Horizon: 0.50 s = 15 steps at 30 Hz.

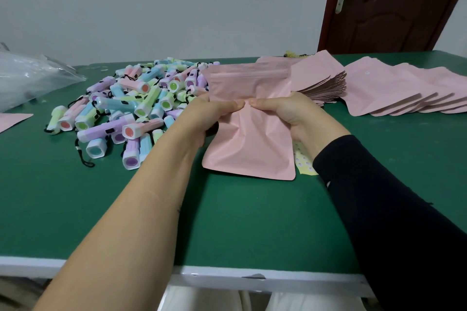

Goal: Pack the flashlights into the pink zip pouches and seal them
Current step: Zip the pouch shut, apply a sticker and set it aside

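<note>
Both hands are on one pink pouch (pixel 252 144) at the centre of the frame, and it's held up off the green table (pixel 227 222) with its zip end tilted away toward the top. The left hand (pixel 209 113) pinches the pouch from the left and the right hand (pixel 285 113) pinches it from the right, thumbs on the front face and almost meeting in the middle. The film crumples between them. The pouch's lower edge hangs just below the wrists, close over the table. Whether anything is inside, one cannot tell.

Left of centre, just beside the left hand, lies the heap of pastel flashlights (pixel 131 103), cords tangled. Behind the right hand sits a stack (pixel 318 80) of flat pink pouches, and more fan out in a row (pixel 394 91) at the right. A yellow dotted sheet (pixel 303 161) peeks from under the right wrist. A clear bag (pixel 30 75) is at the upper left and a brown door (pixel 394 2) at the upper right.
</note>
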### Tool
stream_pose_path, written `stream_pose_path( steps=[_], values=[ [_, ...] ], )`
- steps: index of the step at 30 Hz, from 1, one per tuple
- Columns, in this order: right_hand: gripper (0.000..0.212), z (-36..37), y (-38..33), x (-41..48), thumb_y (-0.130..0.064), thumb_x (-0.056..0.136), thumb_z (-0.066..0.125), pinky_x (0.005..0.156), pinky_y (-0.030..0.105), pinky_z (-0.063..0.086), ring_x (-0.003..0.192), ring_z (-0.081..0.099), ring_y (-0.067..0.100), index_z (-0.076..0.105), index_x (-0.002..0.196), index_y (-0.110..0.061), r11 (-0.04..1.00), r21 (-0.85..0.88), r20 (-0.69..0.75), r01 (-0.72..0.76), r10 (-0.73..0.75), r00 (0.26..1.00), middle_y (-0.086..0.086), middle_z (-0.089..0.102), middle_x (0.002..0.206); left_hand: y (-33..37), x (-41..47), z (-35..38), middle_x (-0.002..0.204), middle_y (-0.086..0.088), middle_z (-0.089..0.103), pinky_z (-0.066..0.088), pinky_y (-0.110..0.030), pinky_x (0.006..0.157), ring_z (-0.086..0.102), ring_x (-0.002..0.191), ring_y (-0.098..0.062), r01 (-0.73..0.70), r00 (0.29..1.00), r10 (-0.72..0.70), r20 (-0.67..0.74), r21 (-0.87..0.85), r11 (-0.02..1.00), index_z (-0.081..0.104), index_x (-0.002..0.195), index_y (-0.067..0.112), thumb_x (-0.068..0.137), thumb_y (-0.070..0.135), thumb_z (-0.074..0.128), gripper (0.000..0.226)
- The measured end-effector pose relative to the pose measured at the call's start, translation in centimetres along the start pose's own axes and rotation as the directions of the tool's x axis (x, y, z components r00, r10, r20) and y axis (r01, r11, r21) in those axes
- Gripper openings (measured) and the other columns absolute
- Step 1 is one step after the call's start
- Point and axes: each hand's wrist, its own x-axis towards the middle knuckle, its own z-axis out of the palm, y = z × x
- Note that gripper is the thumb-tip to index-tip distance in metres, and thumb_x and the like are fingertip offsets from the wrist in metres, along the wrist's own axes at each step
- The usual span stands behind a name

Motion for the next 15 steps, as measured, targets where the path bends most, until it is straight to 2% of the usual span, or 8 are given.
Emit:
stream_pose_path(
  steps=[2,5,7,9,10,12,15],
  values=[
    [0.035,-0.2,0.0,0.1,-0.010,0.069,0.085,0.075,0.040,0.060,0.081,0.074,0.029,0.071,0.099,0.000,1.000,-0.021,0.009,0.010,-0.010,1.000,0.014,0.075,0.088,0.0,0.2,-0.2,0.110,-0.014,0.073,0.048,-0.050,0.099,0.067,0.096,-0.032,0.006,1.000,-0.006,0.009,0.002,1.000,0.070,0.115,0.008,0.083,0.012,0.075,0.033],
    [0.020,-0.3,0.0,0.2,-0.009,0.070,0.084,0.069,0.035,0.061,0.073,0.074,0.023,0.073,0.086,-0.005,0.998,-0.055,0.018,0.026,-0.025,1.000,0.009,0.076,0.079,-0.3,0.4,-0.5,0.105,-0.010,0.075,0.054,-0.042,0.091,0.068,0.089,-0.026,-0.005,1.000,0.005,0.024,0.030,1.000,0.070,0.112,0.010,0.082,0.012,0.076,0.031],
    [0.020,-0.5,0.2,0.2,-0.008,0.070,0.084,0.071,0.036,0.060,0.074,0.073,0.025,0.073,0.086,-0.006,0.995,-0.094,0.013,0.025,-0.024,1.000,0.009,0.076,0.079,-0.7,0.8,-0.6,0.097,-0.003,0.077,0.059,-0.034,0.077,0.071,0.080,-0.019,-0.028,0.999,0.026,0.031,0.053,0.998,0.070,0.109,0.013,0.082,0.007,0.075,0.029],
    [0.020,-0.7,0.5,0.2,-0.005,0.071,0.082,0.076,0.039,0.060,0.079,0.073,0.029,0.072,0.088,-0.006,0.992,-0.122,0.011,0.018,-0.016,1.000,0.011,0.076,0.084,-0.9,1.0,-0.7,0.089,-0.001,0.077,0.057,-0.027,0.062,0.072,0.073,-0.016,-0.045,0.999,0.044,0.023,0.041,0.998,0.070,0.108,0.013,0.080,-0.002,0.073,0.031],
    [0.022,-0.7,0.7,0.2,-0.003,0.071,0.081,0.079,0.042,0.059,0.082,0.073,0.030,0.072,0.091,-0.006,0.992,-0.124,0.013,0.008,-0.007,1.000,0.012,0.075,0.088,-1.0,1.2,-0.7,0.088,-0.002,0.077,0.058,-0.027,0.062,0.072,0.073,-0.017,-0.052,0.999,0.051,0.017,0.035,0.998,0.071,0.108,0.012,0.079,-0.005,0.073,0.033],
    [0.028,-0.7,0.8,0.1,-0.001,0.072,0.080,0.082,0.045,0.058,0.086,0.072,0.032,0.072,0.098,-0.004,0.992,-0.124,0.015,-0.014,0.016,1.000,0.014,0.074,0.093,-1.1,1.4,-0.9,0.091,-0.003,0.077,0.061,-0.031,0.071,0.073,0.079,-0.019,-0.064,0.998,0.063,0.012,0.051,0.997,0.072,0.106,0.014,0.077,-0.005,0.075,0.035],
    [0.027,-0.5,0.9,0.2,-0.002,0.073,0.080,0.074,0.041,0.060,0.079,0.072,0.030,0.072,0.099,-0.004,0.992,-0.122,0.020,-0.031,0.033,0.999,0.012,0.075,0.087,-1.4,1.6,-1.2,0.091,0.000,0.077,0.060,-0.029,0.073,0.074,0.081,-0.017,-0.087,0.996,0.086,0.013,0.092,0.992,0.074,0.098,0.021,0.075,-0.002,0.077,0.033]
  ],
)
